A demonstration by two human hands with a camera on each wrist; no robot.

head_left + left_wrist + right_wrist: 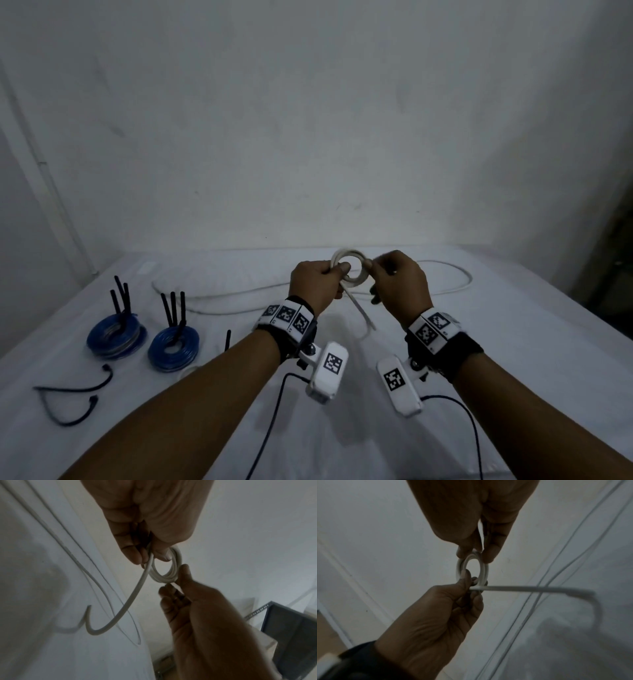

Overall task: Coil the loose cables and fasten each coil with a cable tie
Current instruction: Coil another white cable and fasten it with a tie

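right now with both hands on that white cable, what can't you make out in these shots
- Far end of the loose white round cable: head view, it runs behind the right hand.
- Small white cable coil: turn count unclear, left hand covers one side.
- Black cable tie: head view, lower part hidden by the left forearm.
- Ties on the two blue coiled cables: too small to tell if fastened.

both forearms reach out side by side, wrists strapped; left hand point(317, 281) curled, thumb hooked through the white cable coil point(349, 270), right hand point(399, 279) pinching its opposite edge with fingertips
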